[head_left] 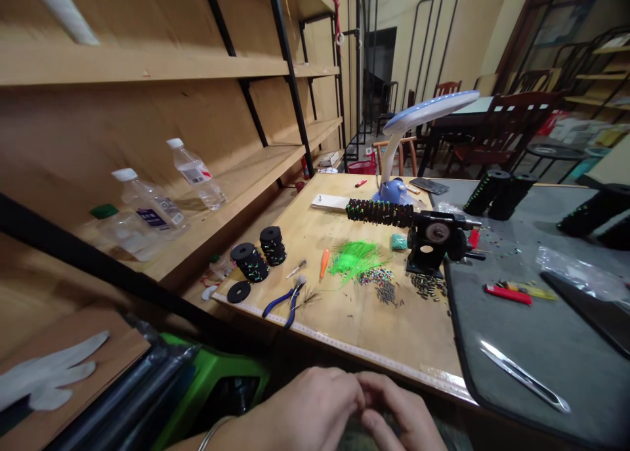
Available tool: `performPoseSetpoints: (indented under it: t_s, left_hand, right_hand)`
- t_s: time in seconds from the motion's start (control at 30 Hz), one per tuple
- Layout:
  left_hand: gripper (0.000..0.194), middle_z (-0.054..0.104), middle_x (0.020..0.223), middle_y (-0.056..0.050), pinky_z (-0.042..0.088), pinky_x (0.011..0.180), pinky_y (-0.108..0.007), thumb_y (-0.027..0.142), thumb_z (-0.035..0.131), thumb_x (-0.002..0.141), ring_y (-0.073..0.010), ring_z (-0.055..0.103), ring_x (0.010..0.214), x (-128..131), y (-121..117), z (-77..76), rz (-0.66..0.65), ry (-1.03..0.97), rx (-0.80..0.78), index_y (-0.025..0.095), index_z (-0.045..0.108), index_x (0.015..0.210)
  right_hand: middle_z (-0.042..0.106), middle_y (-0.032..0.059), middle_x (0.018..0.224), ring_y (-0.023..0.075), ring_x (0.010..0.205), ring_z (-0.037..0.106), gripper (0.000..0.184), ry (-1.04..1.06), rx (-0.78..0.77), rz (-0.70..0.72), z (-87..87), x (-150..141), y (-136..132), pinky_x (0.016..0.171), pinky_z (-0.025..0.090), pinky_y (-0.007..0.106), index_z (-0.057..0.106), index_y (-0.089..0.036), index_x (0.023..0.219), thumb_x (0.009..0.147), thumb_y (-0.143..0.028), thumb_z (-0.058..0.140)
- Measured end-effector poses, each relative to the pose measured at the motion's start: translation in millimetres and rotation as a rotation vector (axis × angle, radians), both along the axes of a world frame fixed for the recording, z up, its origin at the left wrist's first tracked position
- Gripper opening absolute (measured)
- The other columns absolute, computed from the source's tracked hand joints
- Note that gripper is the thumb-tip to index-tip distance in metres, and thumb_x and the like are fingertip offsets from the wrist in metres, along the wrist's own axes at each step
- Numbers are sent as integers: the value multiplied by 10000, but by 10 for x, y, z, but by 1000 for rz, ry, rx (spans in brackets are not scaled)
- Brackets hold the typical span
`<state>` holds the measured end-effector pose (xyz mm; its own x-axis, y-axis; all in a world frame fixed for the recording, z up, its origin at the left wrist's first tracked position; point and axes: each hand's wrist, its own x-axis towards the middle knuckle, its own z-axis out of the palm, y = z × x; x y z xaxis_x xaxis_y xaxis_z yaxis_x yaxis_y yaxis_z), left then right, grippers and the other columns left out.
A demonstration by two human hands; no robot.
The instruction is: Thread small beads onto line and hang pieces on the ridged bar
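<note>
My left hand [315,405] and my right hand [401,415] meet low in front of the table's edge, their fingers curled and touching. Anything between them is hidden. Nearest on the wooden table [364,336] lie blue-handled pliers [288,303]. Beyond them are an orange tapered tool [325,264], bright green strands [357,257], multicoloured beads [374,276], small grey pieces [386,293] and dark brass-like pieces [427,284]. A black clamp device [433,241] stands at the right side, with a row of black discs [378,211] stretching left from it.
Black spools [250,262] stand at the table's left edge. A blue lamp [388,192] rises behind the device. On the grey mat [472,320] are tweezers [524,375] and a red object [506,294]. The left shelf [207,221] holds plastic bottles [197,175]; a green stool [221,365] is below.
</note>
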<state>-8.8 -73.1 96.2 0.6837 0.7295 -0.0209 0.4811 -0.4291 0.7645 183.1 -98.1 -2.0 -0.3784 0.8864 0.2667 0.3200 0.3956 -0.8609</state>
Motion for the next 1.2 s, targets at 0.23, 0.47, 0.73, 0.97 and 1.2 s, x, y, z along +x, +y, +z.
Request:
performPoseSetpoints:
  t_s: [0.23,0.47,0.73,0.97,1.2]
  left_hand:
    - [222,609,745,-5,414,673,-214,200,380,938,-131,543,689,35,138,-40,91,87,-169,171,599,964]
    - [198,486,670,44,379,589,-215,279,352,970,-109,451,592,61,200,-218,169,-85,-372,156,451,1090]
    - [183,473,654,48,375,586,-218,322,418,960,-101,435,576,99,160,-296,233,-245,-387,169,470,1045]
    - [192,457,670,49,369,562,-211,344,468,933,-100,445,584,219,199,-447,292,-316,-410,172,478,1019]
    - [287,583,821,-14,307,474,-200,428,506,887,-51,412,479,346,257,-754,508,-587,-510,179,453,1019]
  right_hand:
    - [664,3,672,140,585,607,221,-20,-26,-46,-112,-15,23,570,469,200,627,-207,793,933,-271,468]
    - [715,64,844,206,749,670,114,84,36,-333,-122,169,13,679,522,266,638,-225,969,908,-257,548]
    - [654,114,1231,244,1086,626,369,453,-337,-129,-36,-93,40,924,501,360,561,-262,1258,897,-333,584]
    - [646,15,670,146,598,568,238,448,-446,-97,-91,-184,102,589,446,240,636,-180,821,900,-392,562]
    - [488,-62,489,78,437,393,414,600,-603,-284,-344,-121,107,446,302,196,571,-178,692,764,-574,667]
